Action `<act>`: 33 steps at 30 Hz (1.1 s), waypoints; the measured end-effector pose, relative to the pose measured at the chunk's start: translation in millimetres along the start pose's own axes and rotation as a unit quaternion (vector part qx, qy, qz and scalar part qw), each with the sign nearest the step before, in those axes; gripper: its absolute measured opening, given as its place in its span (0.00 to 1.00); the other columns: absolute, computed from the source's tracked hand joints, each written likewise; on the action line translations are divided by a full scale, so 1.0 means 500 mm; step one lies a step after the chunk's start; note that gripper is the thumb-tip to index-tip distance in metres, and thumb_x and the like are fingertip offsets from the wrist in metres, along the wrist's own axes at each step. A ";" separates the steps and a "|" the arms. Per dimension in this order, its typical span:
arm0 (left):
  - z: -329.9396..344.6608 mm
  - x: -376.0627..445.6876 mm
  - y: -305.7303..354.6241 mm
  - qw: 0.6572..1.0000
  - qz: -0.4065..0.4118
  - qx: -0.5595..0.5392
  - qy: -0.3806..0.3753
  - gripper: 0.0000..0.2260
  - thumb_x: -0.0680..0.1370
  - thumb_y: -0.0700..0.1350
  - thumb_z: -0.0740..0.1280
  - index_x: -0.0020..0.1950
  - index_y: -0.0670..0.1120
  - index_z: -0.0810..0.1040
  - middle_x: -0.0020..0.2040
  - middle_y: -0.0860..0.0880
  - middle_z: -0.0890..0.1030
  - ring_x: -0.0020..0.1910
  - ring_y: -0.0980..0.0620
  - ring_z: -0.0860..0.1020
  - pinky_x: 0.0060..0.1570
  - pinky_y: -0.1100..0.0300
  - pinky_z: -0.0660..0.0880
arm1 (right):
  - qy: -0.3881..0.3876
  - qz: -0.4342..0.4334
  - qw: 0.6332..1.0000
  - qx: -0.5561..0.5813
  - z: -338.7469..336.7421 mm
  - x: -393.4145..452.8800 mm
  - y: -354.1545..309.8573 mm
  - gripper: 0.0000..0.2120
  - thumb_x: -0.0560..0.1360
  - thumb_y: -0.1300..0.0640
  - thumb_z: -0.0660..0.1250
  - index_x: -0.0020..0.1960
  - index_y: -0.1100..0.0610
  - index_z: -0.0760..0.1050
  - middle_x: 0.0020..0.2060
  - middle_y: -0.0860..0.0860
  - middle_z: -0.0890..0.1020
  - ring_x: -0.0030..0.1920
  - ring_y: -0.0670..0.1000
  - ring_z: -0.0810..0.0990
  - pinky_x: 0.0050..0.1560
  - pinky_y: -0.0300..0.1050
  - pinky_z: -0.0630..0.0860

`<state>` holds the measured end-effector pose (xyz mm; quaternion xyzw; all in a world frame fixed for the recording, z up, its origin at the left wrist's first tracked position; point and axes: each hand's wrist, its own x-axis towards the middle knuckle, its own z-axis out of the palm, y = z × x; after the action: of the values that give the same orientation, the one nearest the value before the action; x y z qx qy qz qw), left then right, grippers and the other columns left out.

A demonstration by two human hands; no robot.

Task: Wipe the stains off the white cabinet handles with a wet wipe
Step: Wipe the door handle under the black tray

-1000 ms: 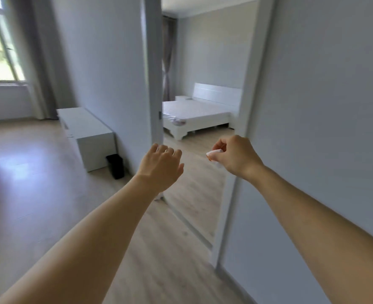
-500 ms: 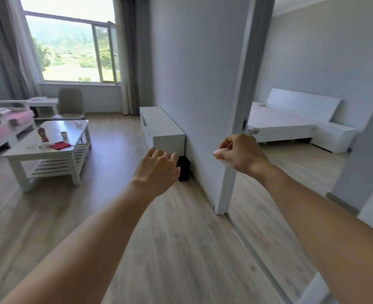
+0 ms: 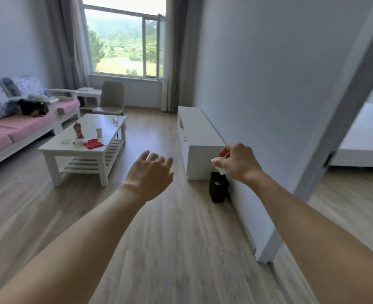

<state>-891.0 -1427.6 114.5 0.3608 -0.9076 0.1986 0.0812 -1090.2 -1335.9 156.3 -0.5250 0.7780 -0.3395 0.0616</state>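
Observation:
A long, low white cabinet (image 3: 199, 132) stands against the right wall, its front face turned left; small dark marks show on that face, and its handles are too small to make out. My right hand (image 3: 239, 163) is raised in front of the cabinet's near end and pinches a small folded white wet wipe (image 3: 219, 165) between thumb and fingers. My left hand (image 3: 150, 174) hangs in the air left of it, fingers loosely spread and holding nothing. Both hands are well short of the cabinet.
A black bin (image 3: 218, 187) sits on the floor at the cabinet's near end. A white coffee table (image 3: 82, 148) with small items stands to the left, a pink sofa (image 3: 16, 128) behind it, a chair (image 3: 111, 99) by the window. A doorway at right opens onto a bed (image 3: 365, 137).
The view has swung left from the bedroom doorway to the living room, bringing the cabinet, table and sofa into sight. My hands keep the same pose, the right still pinching the wipe.

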 end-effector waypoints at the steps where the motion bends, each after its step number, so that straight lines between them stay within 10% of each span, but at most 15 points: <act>1: 0.026 0.032 -0.032 1.000 -0.008 0.003 -0.005 0.19 0.82 0.54 0.51 0.68 0.46 0.65 0.60 0.48 0.77 0.62 0.48 0.72 0.68 0.55 0.59 | -0.011 -0.011 1.000 0.005 0.032 0.052 -0.014 0.07 0.72 0.56 0.72 0.44 0.57 0.77 0.36 0.47 0.77 0.41 0.48 0.77 0.42 0.39 0.73; 15: 0.385 0.601 -0.596 0.998 -0.026 0.035 -0.038 0.16 0.82 0.53 0.52 0.64 0.45 0.67 0.59 0.45 0.77 0.61 0.46 0.73 0.67 0.52 0.62 | 0.027 -0.045 0.998 0.033 0.391 0.833 -0.160 0.08 0.71 0.53 0.74 0.42 0.56 0.77 0.36 0.48 0.78 0.38 0.45 0.75 0.34 0.34 0.68; 33: 0.840 1.434 -0.973 0.998 0.043 0.018 -0.048 0.18 0.83 0.54 0.50 0.67 0.46 0.66 0.60 0.48 0.76 0.62 0.48 0.72 0.67 0.56 0.61 | -0.019 0.018 0.997 0.077 0.777 1.804 -0.083 0.07 0.70 0.55 0.74 0.42 0.57 0.77 0.34 0.44 0.76 0.36 0.41 0.74 0.33 0.32 0.69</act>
<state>-1079.3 -2371.7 88.8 0.3322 -0.9213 0.2008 0.0222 -1280.2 -2299.6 119.9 -0.5112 0.7574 -0.3873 0.1223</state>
